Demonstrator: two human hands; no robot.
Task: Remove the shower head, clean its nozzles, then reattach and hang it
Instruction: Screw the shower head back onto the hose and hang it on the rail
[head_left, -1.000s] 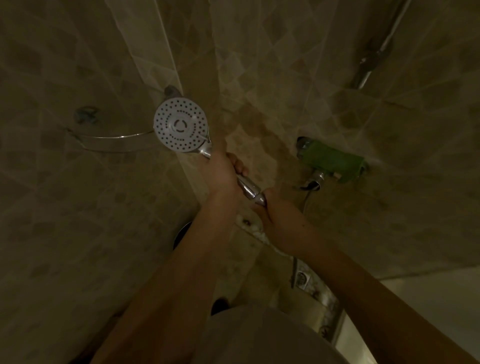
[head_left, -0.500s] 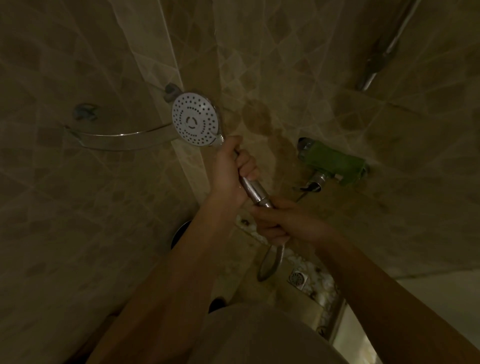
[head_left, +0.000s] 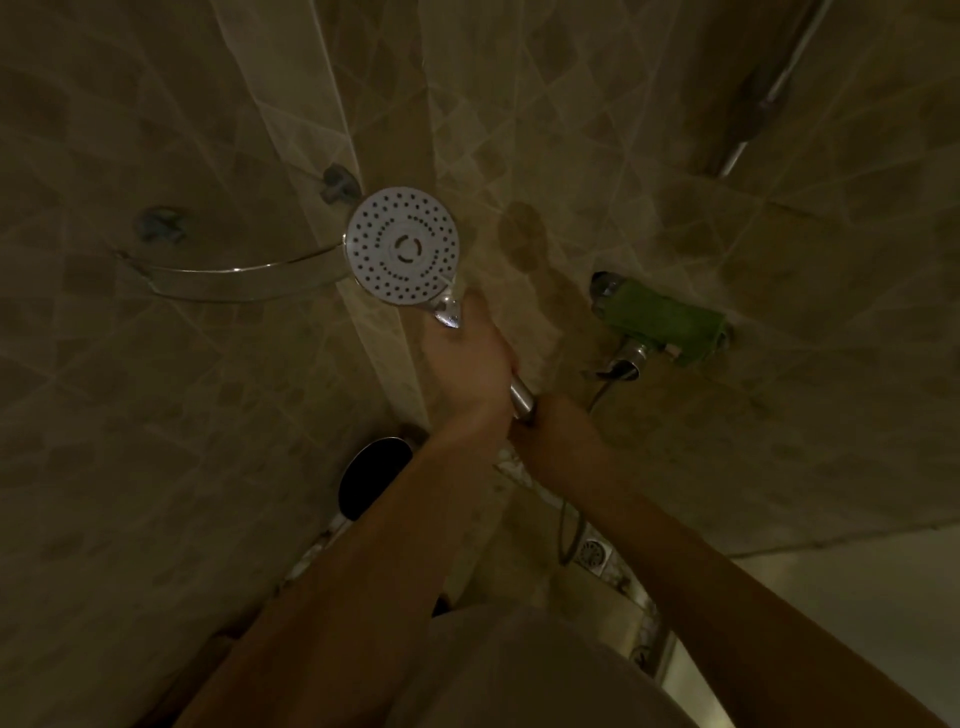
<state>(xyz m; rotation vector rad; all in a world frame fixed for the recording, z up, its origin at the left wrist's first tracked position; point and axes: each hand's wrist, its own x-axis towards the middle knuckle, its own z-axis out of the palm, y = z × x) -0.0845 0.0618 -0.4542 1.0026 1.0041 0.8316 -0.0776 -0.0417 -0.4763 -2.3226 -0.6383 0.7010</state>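
The shower head (head_left: 402, 245) is round and white with many small nozzle holes, its face turned toward me. Its chrome handle (head_left: 519, 396) runs down to the right. My left hand (head_left: 470, 358) is wrapped around the upper handle, just below the head. My right hand (head_left: 558, 439) is closed around the handle's lower end, where the hose (head_left: 566, 535) joins. The hose hangs below my right wrist in a loop. The joint itself is hidden inside my right hand.
A green cloth (head_left: 662, 319) lies over the wall mixer tap (head_left: 621, 366) at right. A curved chrome corner shelf (head_left: 234, 278) sits at left. A riser rail (head_left: 769, 98) runs up at top right. A floor drain (head_left: 592, 553) and a dark round object (head_left: 371, 480) lie below.
The shower head has swung so its face points at me more squarely. My right hand has closed more tightly around the handle's lower end.
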